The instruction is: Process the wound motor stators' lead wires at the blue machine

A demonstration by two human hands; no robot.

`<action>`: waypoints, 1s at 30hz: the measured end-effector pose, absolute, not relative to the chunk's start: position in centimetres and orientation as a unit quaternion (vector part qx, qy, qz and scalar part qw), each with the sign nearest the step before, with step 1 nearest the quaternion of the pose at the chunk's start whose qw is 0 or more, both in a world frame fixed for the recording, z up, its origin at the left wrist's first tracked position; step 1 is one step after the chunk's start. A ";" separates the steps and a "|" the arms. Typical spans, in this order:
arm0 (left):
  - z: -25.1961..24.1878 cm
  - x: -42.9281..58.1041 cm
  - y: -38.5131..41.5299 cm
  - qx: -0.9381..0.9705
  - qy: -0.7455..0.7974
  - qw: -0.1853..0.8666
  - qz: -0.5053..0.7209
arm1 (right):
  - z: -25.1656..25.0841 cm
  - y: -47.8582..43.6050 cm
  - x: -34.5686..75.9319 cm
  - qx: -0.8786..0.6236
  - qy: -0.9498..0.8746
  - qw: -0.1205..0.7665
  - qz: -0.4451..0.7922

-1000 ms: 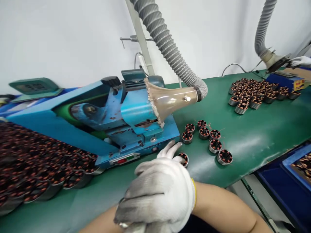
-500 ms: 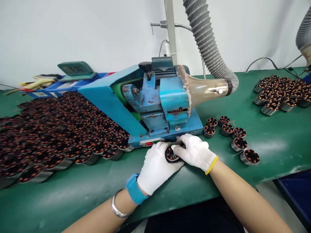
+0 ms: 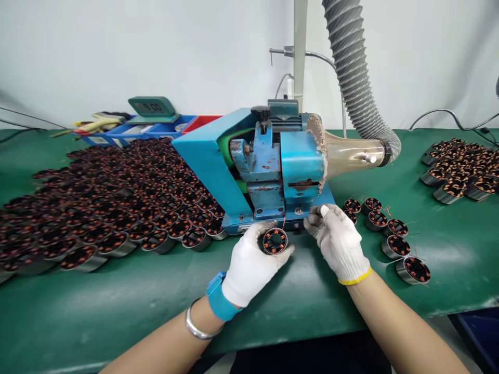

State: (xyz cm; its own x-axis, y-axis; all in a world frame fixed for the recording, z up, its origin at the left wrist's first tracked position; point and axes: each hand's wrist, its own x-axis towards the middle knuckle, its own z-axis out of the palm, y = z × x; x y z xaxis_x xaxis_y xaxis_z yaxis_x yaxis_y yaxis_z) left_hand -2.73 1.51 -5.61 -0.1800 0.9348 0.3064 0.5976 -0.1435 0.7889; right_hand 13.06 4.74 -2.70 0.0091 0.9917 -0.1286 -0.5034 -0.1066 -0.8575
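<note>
My left hand [image 3: 255,265], in a white glove, grips a motor stator [image 3: 275,241]: a metal ring with copper windings around a black core, its open face turned up toward me. Thin wire ends stick out from its rim. Apart from the stator, to its right, my gloved right hand [image 3: 337,236] has its thumb and fingers pressed together close to the base of the blue belt-driven machine [image 3: 302,156]. Whatever those fingertips may hold is too small to make out.
Many stators [image 3: 128,202] crowd the green bench [image 3: 163,301] on the left. Several more [image 3: 395,246] stand right of the machine, with another cluster [image 3: 460,171] farther off. A grey hose [image 3: 351,67] joins the machine's clear funnel [image 3: 346,148]. A clock [image 3: 152,107] and blue bins [image 3: 156,130] sit behind.
My right hand has come off the stator and moved right, its fingers pinched. My left hand still holds the stator, now more exposed. The view has swung left.
</note>
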 end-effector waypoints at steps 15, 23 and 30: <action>-1.1 1.5 4.8 0.617 0.527 0.274 0.516 | -1.2 4.5 12.4 -0.495 -0.549 0.530 0.416; 1.3 1.8 6.0 0.664 0.584 0.138 0.447 | 0.2 5.8 12.4 -0.466 -0.522 0.548 0.457; 1.0 1.8 6.2 0.684 0.582 0.082 0.432 | -0.9 6.0 12.5 -0.434 -0.518 0.580 0.455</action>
State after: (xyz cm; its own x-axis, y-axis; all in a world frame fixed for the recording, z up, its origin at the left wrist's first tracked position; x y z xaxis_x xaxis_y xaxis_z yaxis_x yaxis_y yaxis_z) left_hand 1.83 6.24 0.98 -0.0521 0.8672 0.4953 0.7249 -0.3083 0.6160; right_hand 12.49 6.00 -0.94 0.0499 0.9775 0.2049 -0.0785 0.2084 -0.9749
